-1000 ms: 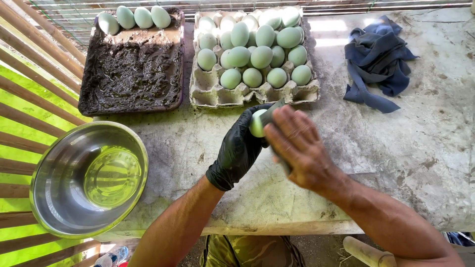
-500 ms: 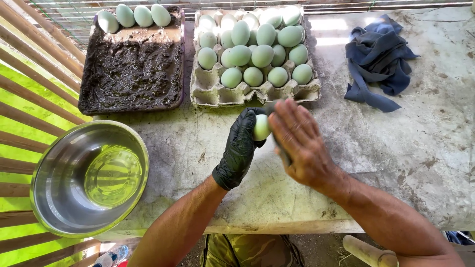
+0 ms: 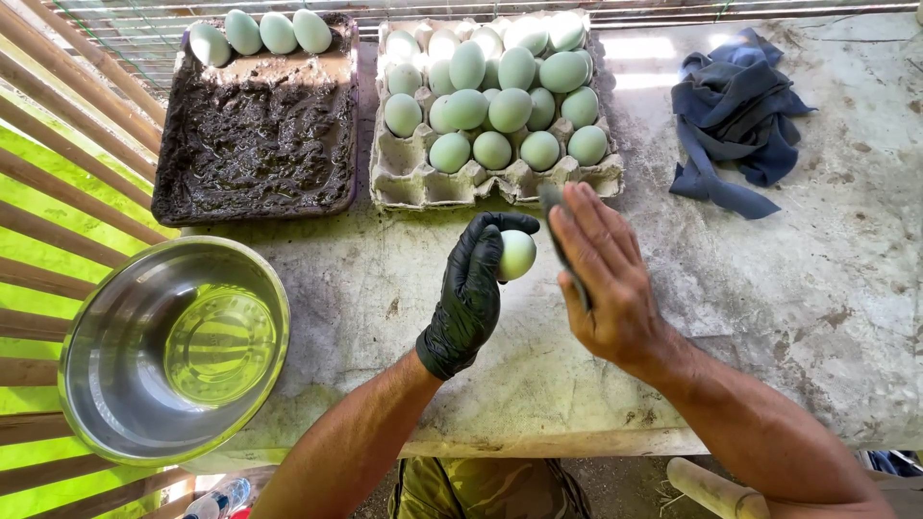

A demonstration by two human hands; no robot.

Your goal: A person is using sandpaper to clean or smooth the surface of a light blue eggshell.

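Note:
My left hand (image 3: 469,293), in a black glove, grips a pale green egg (image 3: 517,255) above the stone table. My bare right hand (image 3: 601,274) is just right of the egg, fingers flat, pressing a dark grey flat piece (image 3: 556,213) between palm and fingers beside the egg. Behind the hands stands a cardboard egg tray (image 3: 413,178) piled with several pale green eggs (image 3: 510,108).
A dark tray of wet mud (image 3: 255,135) sits at the back left with several eggs (image 3: 260,32) along its far edge. A steel bowl of water (image 3: 173,351) rests at the left front. A blue cloth (image 3: 735,115) lies at the back right. Wooden slats run along the left.
My right hand has slid off the egg to its right side, uncovering it. The egg in the gloved hand has turned upright and lifted slightly.

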